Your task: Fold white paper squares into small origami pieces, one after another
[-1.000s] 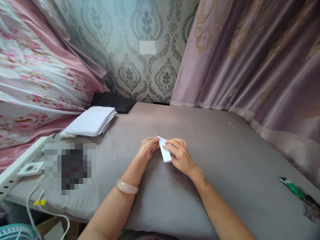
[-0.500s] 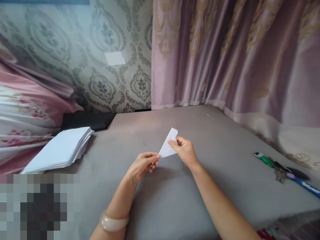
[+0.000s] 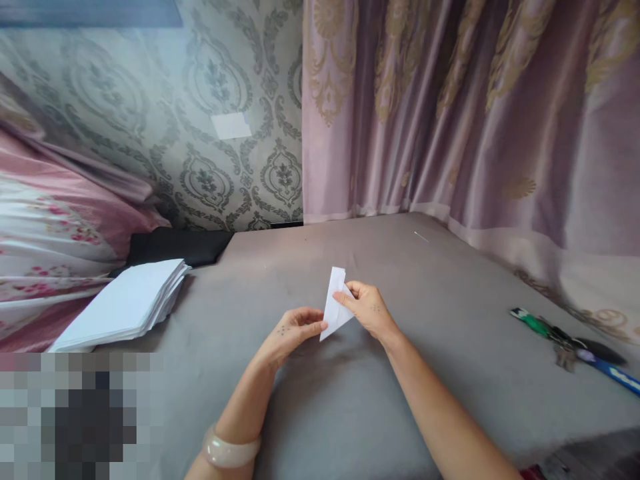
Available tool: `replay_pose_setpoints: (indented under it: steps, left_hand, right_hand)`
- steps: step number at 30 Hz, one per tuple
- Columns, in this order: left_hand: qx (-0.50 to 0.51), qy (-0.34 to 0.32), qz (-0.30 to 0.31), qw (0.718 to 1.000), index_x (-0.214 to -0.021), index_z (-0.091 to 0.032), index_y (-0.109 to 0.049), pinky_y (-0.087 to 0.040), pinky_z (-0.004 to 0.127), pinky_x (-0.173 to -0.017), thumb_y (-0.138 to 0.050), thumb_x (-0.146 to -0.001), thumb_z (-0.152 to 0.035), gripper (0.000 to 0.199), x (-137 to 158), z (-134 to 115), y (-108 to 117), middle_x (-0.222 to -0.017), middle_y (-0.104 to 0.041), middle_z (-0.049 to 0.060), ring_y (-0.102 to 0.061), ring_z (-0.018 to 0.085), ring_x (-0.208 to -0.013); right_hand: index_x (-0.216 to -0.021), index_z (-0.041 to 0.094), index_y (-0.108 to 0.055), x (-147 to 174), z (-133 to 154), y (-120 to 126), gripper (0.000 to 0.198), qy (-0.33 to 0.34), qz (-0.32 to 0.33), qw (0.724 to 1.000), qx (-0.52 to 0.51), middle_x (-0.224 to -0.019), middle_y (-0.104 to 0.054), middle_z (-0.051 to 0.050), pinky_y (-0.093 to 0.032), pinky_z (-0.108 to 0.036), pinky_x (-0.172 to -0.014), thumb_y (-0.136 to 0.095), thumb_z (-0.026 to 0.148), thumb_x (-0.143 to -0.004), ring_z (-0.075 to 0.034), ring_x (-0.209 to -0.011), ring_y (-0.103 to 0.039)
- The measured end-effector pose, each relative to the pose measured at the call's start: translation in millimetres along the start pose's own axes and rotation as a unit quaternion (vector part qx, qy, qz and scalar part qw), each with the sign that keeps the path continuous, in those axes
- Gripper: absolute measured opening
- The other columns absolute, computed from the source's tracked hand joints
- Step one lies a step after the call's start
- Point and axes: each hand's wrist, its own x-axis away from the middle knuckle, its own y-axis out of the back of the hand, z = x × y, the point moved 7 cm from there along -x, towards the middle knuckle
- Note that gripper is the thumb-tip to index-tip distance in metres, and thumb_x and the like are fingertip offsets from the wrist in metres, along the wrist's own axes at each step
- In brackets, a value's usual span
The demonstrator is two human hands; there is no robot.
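Note:
A small piece of folded white paper (image 3: 332,308), pointed at its lower end, is held up above the grey surface between my two hands. My left hand (image 3: 295,331), with a pale bangle (image 3: 231,449) farther down the forearm, pinches its lower left edge between thumb and fingers. At the paper's right side, my right hand (image 3: 369,308) grips it, thumb lying across the front and fingers behind. The parts of the fingers behind the paper are hidden.
A stack of white paper (image 3: 123,303) lies at the left, beside a flat black item (image 3: 183,245). Keys (image 3: 565,357) with a green and blue strap lie at the right. A thin white stick (image 3: 421,237) rests near the back of the grey surface (image 3: 310,413). Curtains (image 3: 400,133) hang behind.
The folded paper has turned so its point now faces downward and its narrow end stands more upright. My left hand has shifted up along its edge; my right hand keeps hold.

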Motion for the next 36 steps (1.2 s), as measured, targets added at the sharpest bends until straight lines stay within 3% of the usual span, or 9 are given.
replay_pose_setpoints:
  steps: [4,10,14,20,27,36]
  left_hand:
    - [0.132,-0.092,-0.094,0.983,-0.095,-0.016,-0.071,-0.043,0.024,-0.074,-0.075,-0.069,-0.035,0.033,-3.4,-13.5,17.1,-0.091,-0.07,0.008,-0.061,0.017,-0.087]
    - [0.297,-0.139,-0.161,0.931,-0.08,-0.012,-0.072,-0.047,0.025,-0.072,-0.081,-0.062,-0.031,0.028,-7.9,-13.7,40.7,-0.079,-0.07,0.006,-0.062,0.014,-0.073]
    - [0.37,-0.149,-0.21,0.893,-0.079,-0.012,-0.07,-0.049,0.024,-0.071,-0.083,-0.057,-0.029,0.031,-7.7,-11.0,58.4,-0.075,-0.071,0.005,-0.065,0.013,-0.07]
    - [0.413,-0.166,-0.281,0.85,-0.077,-0.012,-0.067,-0.048,0.022,-0.062,-0.084,-0.053,-0.029,0.034,-4.8,-7.8,74.7,-0.071,-0.071,0.004,-0.064,0.012,-0.063]
    - [0.413,-0.192,-0.294,0.84,-0.078,-0.012,-0.066,-0.047,0.021,-0.061,-0.083,-0.057,-0.031,0.033,-7.5,-4.4,80.0,-0.067,-0.068,0.001,-0.06,0.009,-0.059]
    - [0.369,-0.178,-0.311,0.858,-0.081,-0.013,-0.067,-0.039,0.02,-0.053,-0.078,-0.063,-0.035,0.031,-8.0,0.4,82.6,-0.065,-0.064,0.001,-0.053,0.008,-0.053]
  right_hand:
    - [-0.082,0.014,-0.065,3.3,5.5,-24.2,0.023,0.01,0.062,0.995,0.078,-0.076,-0.07,-0.004,-0.046,-0.025,-0.06,-0.065,0.034,-0.072,-0.015,-0.064,-0.062]
    - [-0.083,0.018,-0.068,-2.0,21.4,-66.2,0.018,0.09,0.11,0.955,0.262,-0.075,-0.069,-0.001,-0.044,-0.026,-0.064,-0.059,0.033,-0.077,-0.016,-0.07,-0.062]
    - [-0.098,0.021,-0.063,-9.0,41.3,-81.4,0.025,0.161,0.051,0.931,0.325,-0.088,-0.069,-0.003,-0.045,-0.029,-0.074,-0.06,0.035,-0.078,-0.018,-0.081,-0.063]
    - [-0.095,0.021,-0.058,-6.5,52.1,-109.6,0.013,0.236,0.031,0.908,0.346,-0.082,-0.064,-0.002,-0.045,-0.027,-0.067,-0.052,0.028,-0.085,-0.016,-0.072,-0.06]
    - [-0.113,0.018,-0.059,3.7,43.1,-124.0,0.029,0.312,0.033,0.869,0.382,-0.094,-0.062,-0.008,-0.046,-0.029,-0.074,-0.041,0.026,-0.092,-0.019,-0.085,-0.061]
    - [-0.128,0.018,-0.053,7.8,32.2,-131.7,0.04,0.343,0.036,0.81,0.475,-0.091,-0.059,-0.008,-0.046,-0.027,-0.062,-0.031,0.027,-0.097,-0.018,-0.077,-0.059]
